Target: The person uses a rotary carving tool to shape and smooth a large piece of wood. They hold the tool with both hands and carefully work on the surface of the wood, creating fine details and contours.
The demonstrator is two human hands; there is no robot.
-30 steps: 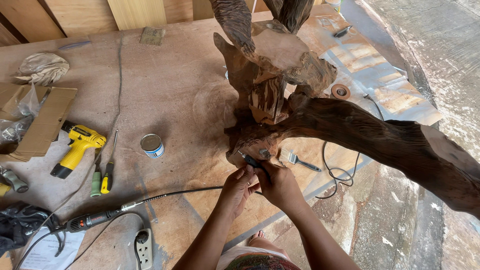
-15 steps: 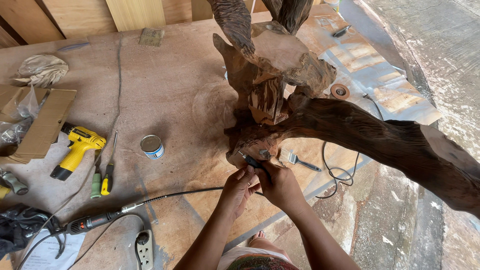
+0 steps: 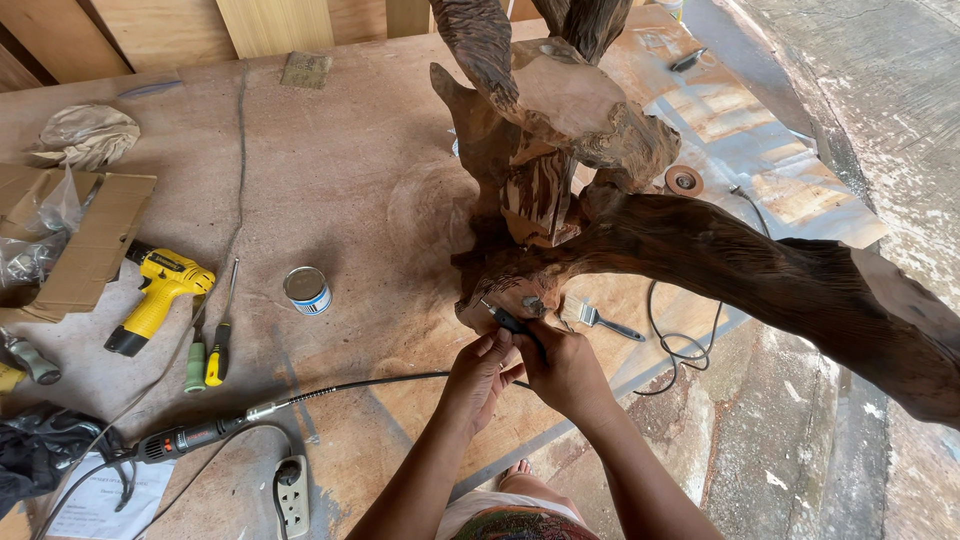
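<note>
**Two hands carving the base of a large driftwood sculpture with a flexible-shaft rotary tool**

A huge, dark, gnarled wood sculpture (image 3: 600, 200) fills the upper middle and stretches to the lower right edge, standing on a dusty plywood work floor (image 3: 350, 150). To the left of it lie a flattened cardboard piece (image 3: 90, 245), a yellow cordless drill (image 3: 155, 295), two screwdrivers (image 3: 205, 350) and a small tin can (image 3: 306, 290). A paintbrush (image 3: 600, 320) lies just right of the hands.

At the bottom centre, the left hand (image 3: 480, 370) and right hand (image 3: 562, 365) press together, fingers clenched around a slim black handpiece (image 3: 508, 320) whose tip meets the lowest knot of the wood. Its flexible shaft (image 3: 370, 382) runs left across the floor to a motor unit (image 3: 190, 438), beside a power strip (image 3: 292, 485).

Likely risks: the tip could skid on the uneven grain and gouge the wood or catch a finger, since both hands sit close to it. A bare foot (image 3: 512, 470) shows just below the hands, near the shaft and cables.
</note>
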